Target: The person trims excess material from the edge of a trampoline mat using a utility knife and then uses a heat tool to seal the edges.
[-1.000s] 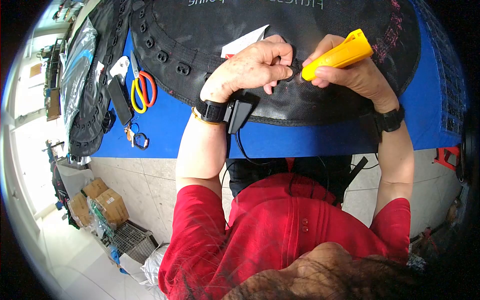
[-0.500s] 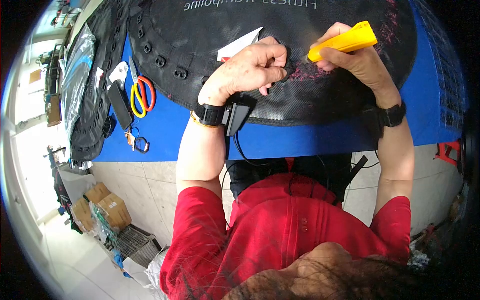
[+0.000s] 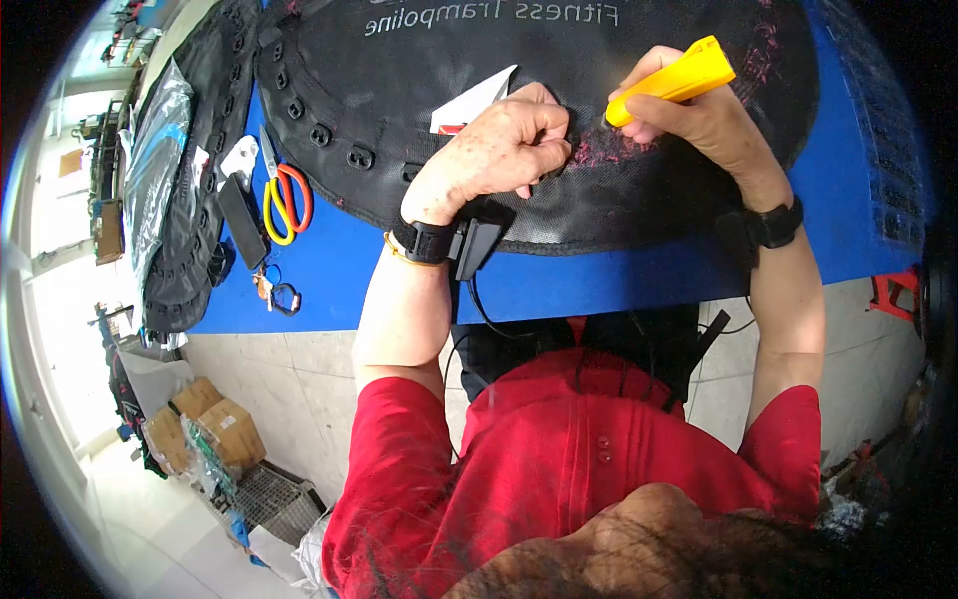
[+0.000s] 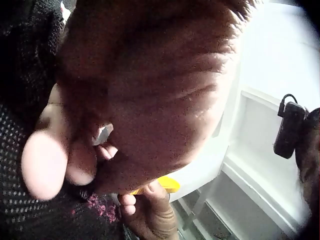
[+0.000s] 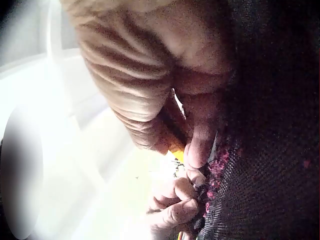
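Note:
A black trampoline mat [image 3: 579, 50] with pink fluff [image 3: 599, 152] on it lies under both hands. My left hand [image 3: 504, 140] has curled fingers and pinches a dark bit of the mat between thumb and forefinger. To its right, my right hand [image 3: 709, 125] grips a yellow plastic-handled tool [image 3: 674, 82], thumb along its side. The tool's narrow end points down-left at the mat beside the fluff, its wide end up-right. Most of the tool is hidden by the palm in the right wrist view, where a yellow sliver [image 5: 177, 154] shows.
A white paper label [image 3: 469, 108] lies behind the left hand. On the blue table [image 3: 589, 285], at left, are scissors [image 3: 284, 205] with red and yellow handles, a black phone-like slab [image 3: 241, 218] and a key bunch [image 3: 274, 290]. Further left lie more black mats [image 3: 195, 240] and plastic wrap [image 3: 160, 150].
The right hand with the yellow tool has moved up from close beside the left fingers, and pink fluff shows between the hands. The left hand keeps its pinch; the mat shifts slightly left and down.

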A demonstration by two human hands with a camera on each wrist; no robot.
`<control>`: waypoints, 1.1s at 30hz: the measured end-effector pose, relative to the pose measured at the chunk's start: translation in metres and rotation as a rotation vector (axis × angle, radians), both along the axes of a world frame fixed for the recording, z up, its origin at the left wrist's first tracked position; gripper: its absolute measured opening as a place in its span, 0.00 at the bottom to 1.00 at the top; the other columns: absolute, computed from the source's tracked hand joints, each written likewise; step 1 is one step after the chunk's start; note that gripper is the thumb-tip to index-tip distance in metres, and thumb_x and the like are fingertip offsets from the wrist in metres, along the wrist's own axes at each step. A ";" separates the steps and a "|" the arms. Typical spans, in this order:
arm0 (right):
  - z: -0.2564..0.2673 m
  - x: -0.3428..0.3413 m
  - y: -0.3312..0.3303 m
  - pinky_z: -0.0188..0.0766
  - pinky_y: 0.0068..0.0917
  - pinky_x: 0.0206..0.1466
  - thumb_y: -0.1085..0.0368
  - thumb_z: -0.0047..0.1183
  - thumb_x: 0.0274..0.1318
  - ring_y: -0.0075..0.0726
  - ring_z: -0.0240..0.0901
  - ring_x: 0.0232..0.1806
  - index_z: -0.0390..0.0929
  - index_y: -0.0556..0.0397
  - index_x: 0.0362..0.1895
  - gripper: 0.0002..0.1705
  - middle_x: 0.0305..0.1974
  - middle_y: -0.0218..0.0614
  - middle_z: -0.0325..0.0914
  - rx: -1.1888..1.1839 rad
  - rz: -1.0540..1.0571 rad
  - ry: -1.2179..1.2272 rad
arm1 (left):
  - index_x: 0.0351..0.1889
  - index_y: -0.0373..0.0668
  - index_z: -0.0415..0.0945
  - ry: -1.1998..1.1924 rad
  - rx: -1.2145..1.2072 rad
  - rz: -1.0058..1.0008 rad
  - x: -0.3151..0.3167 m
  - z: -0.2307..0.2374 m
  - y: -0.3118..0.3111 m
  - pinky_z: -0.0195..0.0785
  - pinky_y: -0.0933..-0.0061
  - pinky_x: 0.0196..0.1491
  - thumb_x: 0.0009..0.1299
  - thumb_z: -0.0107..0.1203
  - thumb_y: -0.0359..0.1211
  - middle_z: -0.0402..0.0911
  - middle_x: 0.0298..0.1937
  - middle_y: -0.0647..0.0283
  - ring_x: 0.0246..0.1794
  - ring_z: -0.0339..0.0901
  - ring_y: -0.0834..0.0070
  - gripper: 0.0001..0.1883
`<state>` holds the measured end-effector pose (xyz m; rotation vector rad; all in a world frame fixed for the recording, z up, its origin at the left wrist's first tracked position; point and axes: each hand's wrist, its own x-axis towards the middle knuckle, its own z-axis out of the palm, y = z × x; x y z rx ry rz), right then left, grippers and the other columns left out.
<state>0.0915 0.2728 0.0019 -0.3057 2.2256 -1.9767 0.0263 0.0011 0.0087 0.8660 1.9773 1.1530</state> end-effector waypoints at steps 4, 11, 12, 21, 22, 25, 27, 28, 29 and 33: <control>0.034 -0.007 0.007 0.84 0.20 0.40 0.55 0.61 0.67 0.24 0.86 0.35 0.83 0.53 0.49 0.16 0.40 0.37 0.88 0.121 0.049 0.093 | 0.29 0.39 0.68 -0.011 0.014 0.007 0.001 0.004 -0.001 0.77 0.80 0.25 0.76 0.60 0.27 0.68 0.40 0.66 0.25 0.79 0.80 0.14; 0.042 -0.027 -0.015 0.84 0.21 0.36 0.54 0.56 0.67 0.27 0.86 0.31 0.81 0.53 0.47 0.16 0.39 0.41 0.87 0.024 0.036 0.084 | 0.29 0.40 0.65 -0.080 -0.003 0.010 0.000 0.003 -0.002 0.77 0.80 0.25 0.76 0.60 0.26 0.67 0.39 0.67 0.25 0.79 0.80 0.15; 0.035 -0.029 -0.016 0.84 0.21 0.35 0.55 0.56 0.67 0.27 0.86 0.30 0.80 0.53 0.47 0.15 0.38 0.42 0.87 -0.003 0.047 0.045 | 0.29 0.40 0.66 -0.079 0.014 0.006 -0.001 0.003 -0.002 0.77 0.80 0.26 0.76 0.60 0.26 0.67 0.39 0.67 0.25 0.79 0.80 0.15; 0.010 -0.022 -0.017 0.83 0.23 0.33 0.61 0.58 0.65 0.30 0.85 0.27 0.77 0.55 0.43 0.11 0.34 0.42 0.85 0.012 0.141 -0.066 | 0.29 0.39 0.67 -0.088 0.036 -0.021 -0.004 0.003 -0.002 0.78 0.81 0.27 0.76 0.60 0.26 0.68 0.44 0.65 0.27 0.78 0.81 0.14; 0.011 -0.022 -0.017 0.83 0.23 0.33 0.61 0.58 0.65 0.30 0.85 0.27 0.77 0.55 0.43 0.11 0.34 0.42 0.85 0.018 0.133 -0.049 | 0.29 0.39 0.67 -0.098 0.031 -0.018 -0.004 0.003 -0.002 0.78 0.81 0.27 0.76 0.60 0.26 0.68 0.44 0.65 0.27 0.78 0.81 0.13; 0.008 -0.024 -0.015 0.83 0.23 0.33 0.61 0.59 0.65 0.30 0.86 0.28 0.77 0.55 0.44 0.11 0.34 0.42 0.85 -0.070 0.145 -0.106 | 0.30 0.39 0.68 -0.122 0.028 -0.012 -0.004 0.002 -0.002 0.79 0.80 0.28 0.76 0.59 0.26 0.68 0.44 0.65 0.27 0.78 0.81 0.13; 0.011 -0.022 -0.017 0.83 0.23 0.33 0.61 0.59 0.65 0.30 0.86 0.28 0.77 0.55 0.44 0.11 0.35 0.42 0.86 -0.080 0.154 -0.125 | 0.30 0.39 0.67 -0.133 0.036 -0.015 -0.005 0.001 -0.003 0.78 0.80 0.28 0.76 0.59 0.26 0.68 0.44 0.65 0.27 0.78 0.81 0.13; 0.012 -0.021 -0.018 0.83 0.23 0.33 0.61 0.59 0.65 0.30 0.87 0.29 0.77 0.55 0.44 0.12 0.35 0.42 0.86 -0.085 0.159 -0.134 | 0.30 0.39 0.67 -0.138 0.035 -0.013 -0.005 0.001 -0.003 0.78 0.80 0.28 0.77 0.59 0.26 0.68 0.44 0.65 0.27 0.78 0.81 0.13; 0.012 -0.021 -0.019 0.83 0.23 0.33 0.61 0.59 0.65 0.30 0.87 0.29 0.77 0.55 0.44 0.12 0.35 0.42 0.86 -0.081 0.169 -0.137 | 0.30 0.39 0.67 -0.143 0.034 -0.011 -0.005 0.003 -0.003 0.78 0.80 0.28 0.77 0.59 0.26 0.68 0.44 0.65 0.27 0.78 0.81 0.13; 0.014 -0.020 -0.023 0.83 0.23 0.33 0.61 0.60 0.65 0.30 0.87 0.30 0.77 0.55 0.44 0.11 0.35 0.43 0.86 -0.051 0.202 -0.149 | 0.30 0.39 0.66 -0.139 0.039 -0.025 -0.006 0.001 -0.004 0.78 0.79 0.28 0.77 0.58 0.26 0.68 0.44 0.65 0.26 0.78 0.81 0.14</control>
